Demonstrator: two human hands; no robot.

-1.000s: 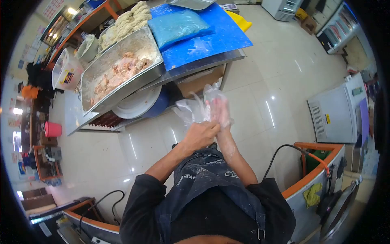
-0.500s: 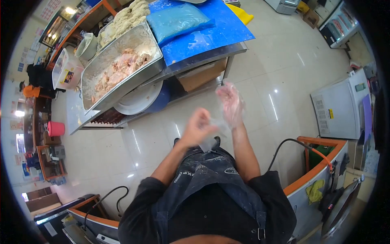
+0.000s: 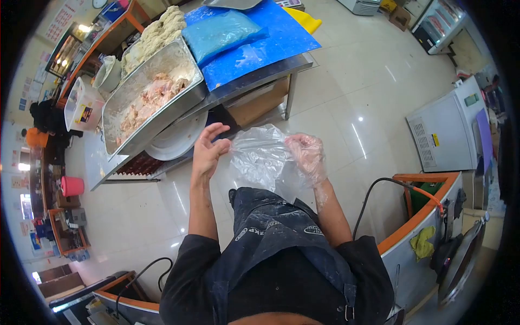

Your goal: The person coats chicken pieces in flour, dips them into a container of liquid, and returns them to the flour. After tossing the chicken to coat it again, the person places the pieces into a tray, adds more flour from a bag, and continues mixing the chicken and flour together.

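A clear disposable plastic glove (image 3: pixel 260 157) is spread out between my two hands, above my apron (image 3: pixel 271 216). My left hand (image 3: pixel 207 149) is bare, and its thumb and fingers are closed on the glove's left edge. On the other side, my right hand (image 3: pixel 305 154) wears a similar clear glove and pinches the right part of the plastic. The plastic is crumpled and see-through, so its opening cannot be made out.
Ahead on the left, a steel table holds a deep metal tray (image 3: pixel 187 86) of floury raw meat, a mound of dough-like coating (image 3: pixel 157 32) and a blue bag (image 3: pixel 222 35). Below stands a white basin (image 3: pixel 176 141). An orange-edged counter (image 3: pixel 390 244) is at right.
My left hand has moved left and up, away from my right hand. The plastic glove, a small blurred piece before, is now stretched wide between them. My view has shifted slightly.
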